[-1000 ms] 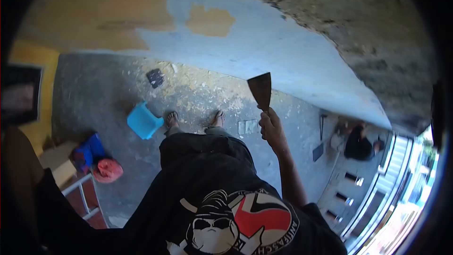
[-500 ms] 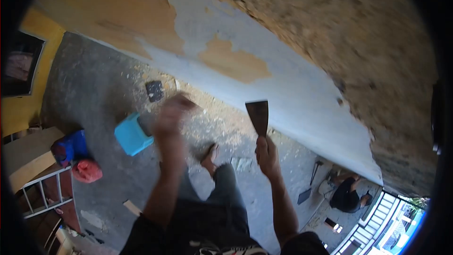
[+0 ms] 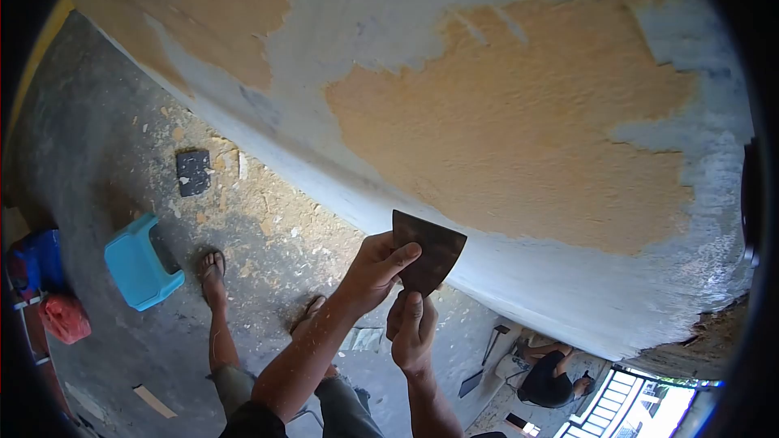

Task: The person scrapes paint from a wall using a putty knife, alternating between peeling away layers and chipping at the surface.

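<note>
Left hand (image 3: 375, 272) and right hand (image 3: 415, 332) meet on a dark, flared metal scraper (image 3: 434, 251)

The right hand is curled shut around the scraper's narrow lower end, hiding the handle. The left hand is closed on the blade's side, thumb flat on the near face and fingers bent behind, likely to steady the wide metal while the other hand bears its weight. The scraper is raised in front of the body, broad edge upward; it overlaps the pale, smeared wall (image 3: 357, 24) in view, so whether they touch is hard to tell. Light flecks dot the left forearm (image 3: 312, 357).

Below, the sandalled feet stand apart on the grey concrete floor (image 3: 73, 105), probably for balance. A large tan bare patch (image 3: 527, 130) spreads across the wall, and pale flaky debris (image 3: 268, 195) lies along its foot, presumably fallen from above. A black square piece (image 3: 193, 173) lies among the flakes.

The light-blue plastic stool (image 3: 134, 268) stands beside the feet, perhaps kept within reach. Beyond it sits a crumpled red plastic bag (image 3: 63, 318). Farthest off, another person in dark clothing (image 3: 548, 380) is low down near a white barred gate (image 3: 596, 415).
</note>
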Available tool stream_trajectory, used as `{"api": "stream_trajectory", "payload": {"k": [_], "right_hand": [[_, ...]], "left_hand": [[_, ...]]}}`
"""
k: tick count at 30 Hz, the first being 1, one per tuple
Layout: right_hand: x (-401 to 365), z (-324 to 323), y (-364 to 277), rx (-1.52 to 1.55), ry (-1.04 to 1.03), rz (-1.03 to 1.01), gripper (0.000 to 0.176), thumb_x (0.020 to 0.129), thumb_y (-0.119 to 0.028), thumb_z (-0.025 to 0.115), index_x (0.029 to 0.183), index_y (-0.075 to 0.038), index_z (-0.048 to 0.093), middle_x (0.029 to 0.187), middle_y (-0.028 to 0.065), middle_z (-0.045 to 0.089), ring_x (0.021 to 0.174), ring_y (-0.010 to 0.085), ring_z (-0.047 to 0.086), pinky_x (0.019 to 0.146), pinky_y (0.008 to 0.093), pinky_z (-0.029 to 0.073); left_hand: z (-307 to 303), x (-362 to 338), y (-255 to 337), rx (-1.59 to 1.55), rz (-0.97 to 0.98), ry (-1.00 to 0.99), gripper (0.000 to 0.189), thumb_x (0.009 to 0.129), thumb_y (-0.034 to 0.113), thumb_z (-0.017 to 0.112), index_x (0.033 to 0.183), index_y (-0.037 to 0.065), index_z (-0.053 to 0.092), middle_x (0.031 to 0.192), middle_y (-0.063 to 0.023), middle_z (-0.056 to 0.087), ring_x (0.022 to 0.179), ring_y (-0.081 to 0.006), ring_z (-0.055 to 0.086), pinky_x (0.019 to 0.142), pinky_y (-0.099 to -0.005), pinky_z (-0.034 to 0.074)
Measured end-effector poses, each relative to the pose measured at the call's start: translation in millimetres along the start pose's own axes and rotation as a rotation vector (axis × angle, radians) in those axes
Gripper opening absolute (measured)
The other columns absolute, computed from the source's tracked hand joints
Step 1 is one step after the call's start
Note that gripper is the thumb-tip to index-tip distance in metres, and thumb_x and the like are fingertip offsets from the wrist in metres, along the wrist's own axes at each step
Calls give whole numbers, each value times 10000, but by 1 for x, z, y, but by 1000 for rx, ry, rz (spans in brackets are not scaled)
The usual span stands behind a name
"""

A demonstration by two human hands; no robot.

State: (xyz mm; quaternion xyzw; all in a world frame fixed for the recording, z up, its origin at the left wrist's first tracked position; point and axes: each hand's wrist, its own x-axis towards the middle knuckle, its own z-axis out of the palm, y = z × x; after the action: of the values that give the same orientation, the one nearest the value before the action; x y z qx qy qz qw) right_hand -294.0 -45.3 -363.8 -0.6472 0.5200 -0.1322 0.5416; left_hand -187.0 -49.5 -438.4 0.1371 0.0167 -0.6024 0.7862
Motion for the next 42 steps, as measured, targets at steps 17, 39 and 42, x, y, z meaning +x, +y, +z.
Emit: {"api": "stream_trajectory", "payload": {"k": [17,39,42], "right_hand": [[22,4,11,-83,60,-75,469,1044,-427,293,869,-40,492,544,-30,413,441,36,346,398,230,262],[-57,-53,-66,-210,47,-60,554,974,-184,524,1407,53,272,695,61,573,582,91,488,531,259,397],[-66,-72,-101,-634,134,-199,429,937,-114,550,1322,65,489,787,119,629,657,109,544,595,261,425]], "left_hand": [[16,15,-6,-102,94,49,253,923,226,655,985,-18,646,828,-124,697,653,-183,683,586,-319,596],[78,-23,-19,-342,168,96,409,966,302,572,1185,-35,501,1006,-148,651,850,-244,702,753,-393,618],[106,-20,-20,-479,105,-9,484,962,395,546,1265,25,467,1081,-161,642,858,-311,702,720,-411,614]]}}
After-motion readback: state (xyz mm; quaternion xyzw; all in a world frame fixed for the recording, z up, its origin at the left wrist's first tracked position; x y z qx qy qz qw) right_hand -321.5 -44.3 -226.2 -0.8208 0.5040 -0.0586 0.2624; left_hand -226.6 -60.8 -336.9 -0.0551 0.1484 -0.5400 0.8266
